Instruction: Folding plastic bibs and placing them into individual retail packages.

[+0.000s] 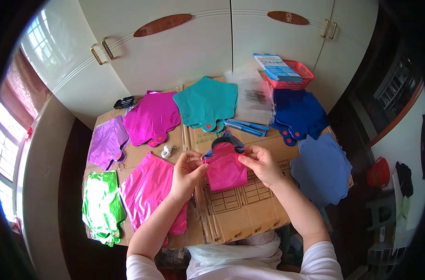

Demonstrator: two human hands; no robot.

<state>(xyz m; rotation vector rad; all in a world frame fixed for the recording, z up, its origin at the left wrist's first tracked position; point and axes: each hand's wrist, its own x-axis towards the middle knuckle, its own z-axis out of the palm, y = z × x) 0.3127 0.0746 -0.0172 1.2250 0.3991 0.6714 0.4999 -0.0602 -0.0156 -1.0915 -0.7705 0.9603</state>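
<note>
Over the middle of the cardboard, I hold a folded bundle of flat foil balloons (227, 173), bright pink in front with dark blue curling over at the top. My left hand (188, 175) is closed, pinching the bundle's left edge between thumb and fingers. On the opposite edge my right hand (262, 164) pinches it the same way. Just left of my left forearm lies a stack of shiny pink foil balloons (149, 186). Beyond the bundle are a teal stack (207, 103) and several blue flat packets (246, 127).
Magenta (152, 116), purple (107, 142), green (100, 200), dark blue (301, 114) and pale blue (320, 170) foil stacks ring the cardboard surface (249, 205). Clear plastic sleeves (253, 100), a red basket (294, 84) and small white pieces (166, 150) lie among them. White cabinet doors (175, 51) stand behind.
</note>
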